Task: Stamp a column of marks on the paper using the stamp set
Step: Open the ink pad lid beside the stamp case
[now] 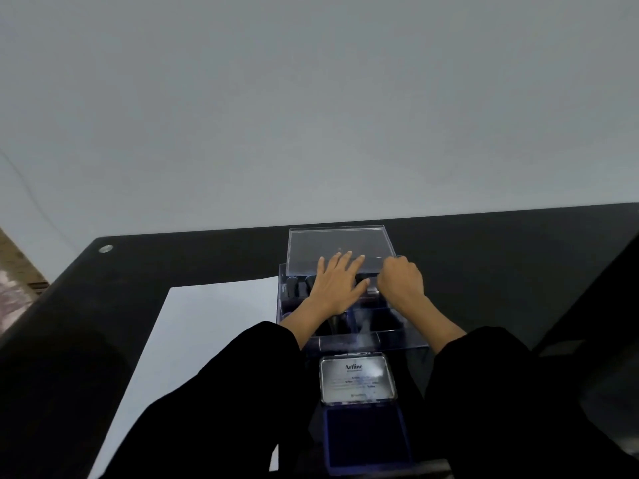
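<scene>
The clear plastic stamp box [349, 341] sat in the middle of the black counter [501, 257], near its far edge. Its clear flat lid [340, 243] was open and stood up at the back. Dark stamps [300, 288] stood in the back row of little spaces inside the box.

The left hand [337, 285] lay flat over the stamps. Its fingers [345, 259] were straight and spread out, and the tips reached the bottom edge of the lid. It held nothing.

The right hand [401, 283] was just beside it, over the right side of the box. Its fingers [397, 261] were curled in, close to the lid's lower right corner. I could not tell if they held a stamp, the lid or nothing.

The blue ink pad [366, 440] lay open right in front of the box, nearer the person. Its shiny metal lid [358, 378] had the word "Artline" on it.

The white sheet of paper [207, 323] lay flat on the left, with its edge just beside the box. No marks showed on the part I could see.

Black sleeves [214, 409] covered both arms. A small silver disc [105, 249] sat at the far left corner of the counter. A plain grey wall [311, 115] stood behind.
</scene>
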A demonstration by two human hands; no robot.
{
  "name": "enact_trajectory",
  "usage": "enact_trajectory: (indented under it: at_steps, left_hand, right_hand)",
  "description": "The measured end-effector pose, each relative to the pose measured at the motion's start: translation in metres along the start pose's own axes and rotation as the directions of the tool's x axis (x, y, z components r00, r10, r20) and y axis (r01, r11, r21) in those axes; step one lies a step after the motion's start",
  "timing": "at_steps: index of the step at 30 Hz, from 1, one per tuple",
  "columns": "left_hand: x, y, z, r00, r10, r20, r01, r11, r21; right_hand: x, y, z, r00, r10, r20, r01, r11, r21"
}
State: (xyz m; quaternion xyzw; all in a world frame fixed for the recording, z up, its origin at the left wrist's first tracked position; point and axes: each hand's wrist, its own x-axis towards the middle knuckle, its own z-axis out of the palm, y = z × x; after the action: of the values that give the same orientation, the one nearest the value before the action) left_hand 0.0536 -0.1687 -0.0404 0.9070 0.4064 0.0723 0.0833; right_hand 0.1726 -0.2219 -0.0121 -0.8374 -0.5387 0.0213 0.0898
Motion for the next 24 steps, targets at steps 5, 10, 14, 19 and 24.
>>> enact_trajectory:
  at_steps: [5,10,14,19,24]
  left_hand:
    - [-0.001,-0.001,0.001,1.000,0.010,-0.014,-0.010,1.000,-0.010]
    - [-0.003,-0.001,0.004,0.999,0.014,-0.040,-0.015,1.000,-0.022]
    - [-0.003,-0.001,0.004,0.999,0.011,-0.041,-0.012,1.000,-0.023]
    - [-0.003,-0.001,-0.002,1.000,0.008,0.001,-0.008,0.999,-0.031]
    - [-0.017,-0.006,-0.017,1.000,0.009,-0.015,-0.011,0.995,-0.103]
  right_hand:
    - [0.002,-0.005,-0.002,0.998,0.025,0.058,-0.024,1.000,-0.019]
    - [0.006,-0.005,-0.001,0.999,0.036,0.039,-0.035,0.999,-0.027]
    - [0.009,-0.003,0.003,0.998,0.066,0.000,-0.066,0.998,-0.006]
    - [0.011,-0.003,0.008,0.995,0.096,-0.024,-0.092,0.986,0.138]
    - [0.003,-0.001,0.000,0.989,0.080,-0.122,-0.035,0.942,0.335]
